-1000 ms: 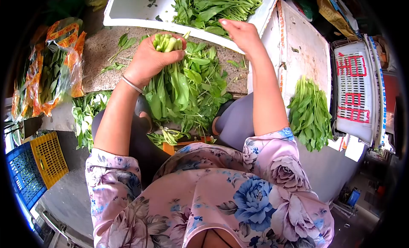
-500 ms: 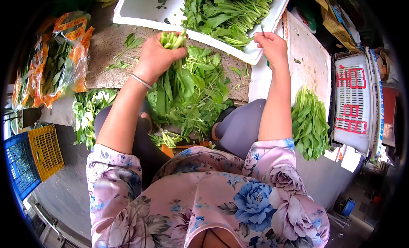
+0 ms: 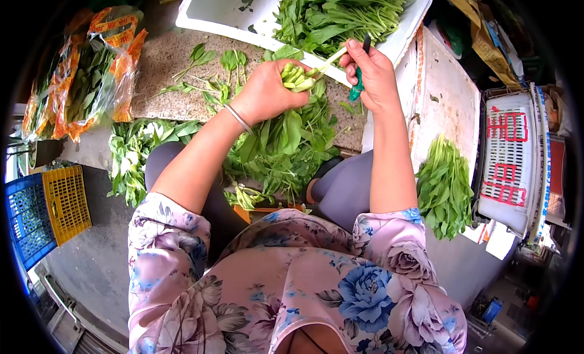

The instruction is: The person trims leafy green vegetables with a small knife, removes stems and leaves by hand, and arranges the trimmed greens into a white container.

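Observation:
My left hand (image 3: 267, 95) is closed round a bunch of leafy greens (image 3: 298, 77), cut stem ends up and leaves hanging below. My right hand (image 3: 374, 74) grips a small knife (image 3: 367, 43) with a dark upper part and a green part (image 3: 357, 86) under the fingers. A pale stem (image 3: 333, 60) reaches from the bunch to my right thumb and fingers. Loose greens (image 3: 286, 153) lie beneath the bunch. Just beyond my hands is a white foam box (image 3: 225, 22) with a pile of greens (image 3: 340, 16) in it.
At the left are plastic-bagged greens (image 3: 85, 80), more greens (image 3: 137, 156) and a yellow crate (image 3: 66, 205) beside a blue one (image 3: 29, 220). To the right, a bundle of greens (image 3: 445, 189) lies against a white foam lid (image 3: 447, 98), near a white basket (image 3: 505, 153).
My left hand with the bunch has shifted right. My right hand rose from the greens with the knife showing, and has now come closer to the bunch, at a stem.

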Tool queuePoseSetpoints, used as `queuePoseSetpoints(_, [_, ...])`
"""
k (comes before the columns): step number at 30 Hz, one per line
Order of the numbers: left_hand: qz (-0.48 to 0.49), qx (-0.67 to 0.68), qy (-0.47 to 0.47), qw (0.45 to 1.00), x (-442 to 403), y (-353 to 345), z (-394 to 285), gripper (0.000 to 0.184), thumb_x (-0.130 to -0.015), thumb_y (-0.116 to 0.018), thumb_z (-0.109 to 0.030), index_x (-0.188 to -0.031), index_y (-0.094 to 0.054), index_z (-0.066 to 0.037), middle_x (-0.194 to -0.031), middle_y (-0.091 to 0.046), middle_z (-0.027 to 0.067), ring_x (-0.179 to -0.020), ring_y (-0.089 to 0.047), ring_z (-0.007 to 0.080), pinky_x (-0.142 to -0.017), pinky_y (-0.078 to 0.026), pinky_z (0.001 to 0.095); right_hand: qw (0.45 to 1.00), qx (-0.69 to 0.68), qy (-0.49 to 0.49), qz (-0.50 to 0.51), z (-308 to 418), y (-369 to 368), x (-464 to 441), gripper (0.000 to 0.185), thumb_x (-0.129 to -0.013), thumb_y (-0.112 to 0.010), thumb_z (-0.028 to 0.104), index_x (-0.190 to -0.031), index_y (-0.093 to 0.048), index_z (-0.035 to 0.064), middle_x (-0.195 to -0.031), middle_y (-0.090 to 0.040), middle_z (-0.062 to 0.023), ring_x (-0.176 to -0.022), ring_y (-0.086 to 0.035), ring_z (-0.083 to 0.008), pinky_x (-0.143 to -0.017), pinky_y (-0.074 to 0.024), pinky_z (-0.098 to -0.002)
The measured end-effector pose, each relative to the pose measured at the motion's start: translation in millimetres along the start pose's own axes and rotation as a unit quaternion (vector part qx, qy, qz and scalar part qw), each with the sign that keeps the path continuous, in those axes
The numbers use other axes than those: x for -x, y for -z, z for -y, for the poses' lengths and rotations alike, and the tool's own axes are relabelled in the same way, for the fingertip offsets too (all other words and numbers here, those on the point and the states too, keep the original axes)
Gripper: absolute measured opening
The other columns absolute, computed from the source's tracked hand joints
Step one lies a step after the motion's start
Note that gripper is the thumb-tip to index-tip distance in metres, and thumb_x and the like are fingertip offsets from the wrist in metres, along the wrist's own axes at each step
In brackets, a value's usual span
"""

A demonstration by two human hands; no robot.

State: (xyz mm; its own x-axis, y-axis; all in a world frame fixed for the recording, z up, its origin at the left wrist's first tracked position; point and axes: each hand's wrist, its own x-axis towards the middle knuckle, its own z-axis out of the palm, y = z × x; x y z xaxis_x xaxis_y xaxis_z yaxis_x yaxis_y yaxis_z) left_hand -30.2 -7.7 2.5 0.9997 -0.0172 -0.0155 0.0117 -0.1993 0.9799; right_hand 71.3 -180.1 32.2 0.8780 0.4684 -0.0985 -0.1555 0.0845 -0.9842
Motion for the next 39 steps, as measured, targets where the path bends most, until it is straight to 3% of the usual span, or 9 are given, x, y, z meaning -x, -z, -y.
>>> queuePoseSetpoints(4, [-0.057,-0.011,0.004,0.998,-3,7,5,0.036,-0.066,-0.067,-0.006,-0.1,-0.055,0.002,-0.086,-0.063,0.0022,-0.073,-0.055,0.0065,-0.071,-0.046,0.0219,0.986,-0.093,-0.097,0.102,-1,-3,4,0.04,-0.086,-0.055,0.033,-0.105,-0.054,-0.0018,-0.071,-0.055,-0.0031,-0.052,-0.041,-0.0038,-0.044,-0.0326,-0.0164])
queuePoseSetpoints(9, [-0.047,-0.02,0.024,0.998,2,12,5,0.036,-0.068,-0.067,-0.005,-0.101,-0.055,0.003,-0.089,-0.063,0.0028,-0.076,-0.055,0.0065,-0.073,-0.046,0.0218,0.986,0.008,-0.113,0.124,-13,-14,3,0.037,-0.087,-0.054,0.027,-0.115,-0.053,0.003,-0.064,-0.045,0.0056,-0.049,-0.035,-0.002,-0.042,-0.0256,-0.0164])
queuePoseSetpoints(14, [-0.033,0.009,0.047,0.998,5,21,14,0.033,-0.069,-0.066,-0.003,-0.1,-0.056,0.002,-0.091,-0.063,0.0029,-0.077,-0.056,0.0066,-0.073,-0.046,0.0213,0.966,0.121,-0.199,0.112,-31,-6,-8,0.032,-0.086,-0.055,0.027,-0.111,-0.057,0.0072,-0.063,-0.043,0.0047,-0.047,-0.032,-0.0034,-0.04,-0.0252,-0.0191])
queuePoseSetpoints(20, [-0.079,-0.004,0.038,0.996,8,27,23,0.031,-0.062,-0.068,-0.012,-0.089,-0.06,0.001,-0.076,-0.062,0.0039,-0.067,-0.055,0.0084,-0.067,-0.046,0.0239,0.96,-0.078,-0.201,0.178,-31,-20,-2,0.03,-0.086,-0.055,0.027,-0.105,-0.055,0.0038,-0.065,-0.046,0.002,-0.046,-0.036,-0.0041,-0.039,-0.0271,-0.0184])
queuePoseSetpoints(25, [-0.053,-0.025,0.061,0.996,11,27,11,0.032,-0.067,-0.069,-0.007,-0.096,-0.057,0.002,-0.082,-0.061,0.0021,-0.071,-0.054,0.0068,-0.068,-0.046,0.0217,0.956,-0.064,-0.211,0.194,-34,-31,-1,0.024,-0.085,-0.057,0.027,-0.096,-0.059,0.0051,-0.064,-0.046,0.0026,-0.045,-0.036,-0.0028,-0.038,-0.0264,-0.0173])
queuePoseSetpoints(32, [-0.046,-0.061,0.082,0.994,4,25,32,0.03,-0.066,-0.069,-0.007,-0.092,-0.058,0.002,-0.08,-0.061,0.0016,-0.07,-0.053,0.0071,-0.067,-0.046,0.023,0.957,0.065,-0.216,0.186,-40,-26,-9,0.021,-0.084,-0.058,0.027,-0.091,-0.062,0.0065,-0.057,-0.042,0.0072,-0.042,-0.032,-0.0014,-0.036,-0.0229,-0.0167])
queuePoseSetpoints(35, [-0.049,-0.038,0.066,0.996,2,25,32,0.033,-0.06,-0.07,-0.011,-0.087,-0.058,0.003,-0.074,-0.062,0.006,-0.065,-0.056,0.0101,-0.062,-0.047,0.0249,0.94,0.114,-0.234,0.219,-58,-15,-21,0.022,-0.083,-0.058,0.027,-0.089,-0.063,0.0066,-0.058,-0.045,0.0045,-0.045,-0.038,-0.0053,-0.041,-0.0321,-0.021])
queuePoseSetpoints(37, [-0.025,-0.067,0.11,0.991,4,26,26,0.034,-0.06,-0.071,-0.011,-0.088,-0.058,0.003,-0.075,-0.062,0.0059,-0.065,-0.056,0.0103,-0.063,-0.048,0.0244,0.9,0.389,-0.09,0.176,-80,-10,-27,0.024,-0.083,-0.058,0.028,-0.097,-0.064,0.0096,-0.064,-0.054,-0.001,-0.056,-0.049,-0.0109,-0.055,-0.0422,-0.0274])
queuePoseSetpoints(39, [-0.033,-0.027,0.109,0.993,4,30,26,0.031,-0.063,-0.069,-0.007,-0.091,-0.059,0.002,-0.08,-0.062,0.0045,-0.069,-0.056,0.0096,-0.067,-0.047,0.0239,0.893,0.41,-0.08,0.167,-82,-6,-26,0.024,-0.083,-0.058,0.029,-0.1,-0.063,0.0129,-0.07,-0.058,-0.0032,-0.062,-0.051,-0.0119,-0.062,-0.043,-0.0289])
